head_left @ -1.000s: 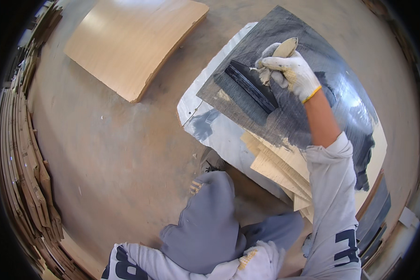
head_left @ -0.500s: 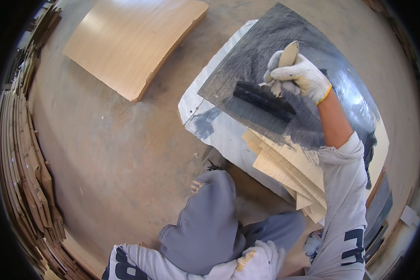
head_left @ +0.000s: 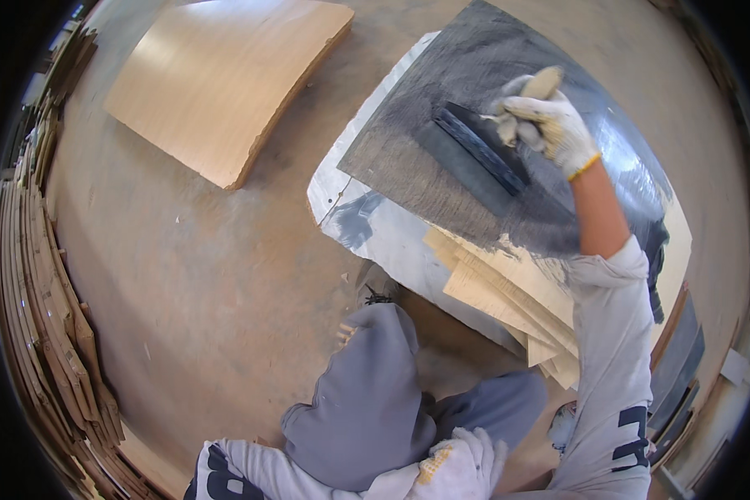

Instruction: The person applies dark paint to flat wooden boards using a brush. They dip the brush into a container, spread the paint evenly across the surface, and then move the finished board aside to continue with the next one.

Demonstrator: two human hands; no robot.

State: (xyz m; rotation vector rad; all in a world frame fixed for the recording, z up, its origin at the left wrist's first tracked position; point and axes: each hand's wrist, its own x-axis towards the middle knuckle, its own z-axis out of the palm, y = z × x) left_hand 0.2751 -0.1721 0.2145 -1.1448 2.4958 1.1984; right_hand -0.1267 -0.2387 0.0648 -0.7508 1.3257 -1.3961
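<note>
In my gloved right hand (head_left: 553, 123) is a wide spreader (head_left: 480, 148) with a dark blade and a light, rounded handle end showing above the fist. The blade stands tilted on a thin sheet (head_left: 396, 133) coated in dark grey, streaky paste. Toward the right the coating looks wet and shiny, with a thick dark clump at the sheet's right edge. Several bare tan sheets (head_left: 508, 304) lie fanned out beneath it on a pale, smeared board (head_left: 375, 223). My gloved left hand (head_left: 460, 465) rests over my bent leg, fingers stretched out, holding nothing.
A stack topped with a wood-grain panel (head_left: 225, 83) sits on the floor at the upper left. Along the left side stand many upright brown boards (head_left: 46, 317). Dark panels (head_left: 679, 367) lean at the right, beyond my right arm.
My right hand has shifted slightly right and up, and the spreader's blade has tipped, showing more of its face. My left hand stays at my leg.
</note>
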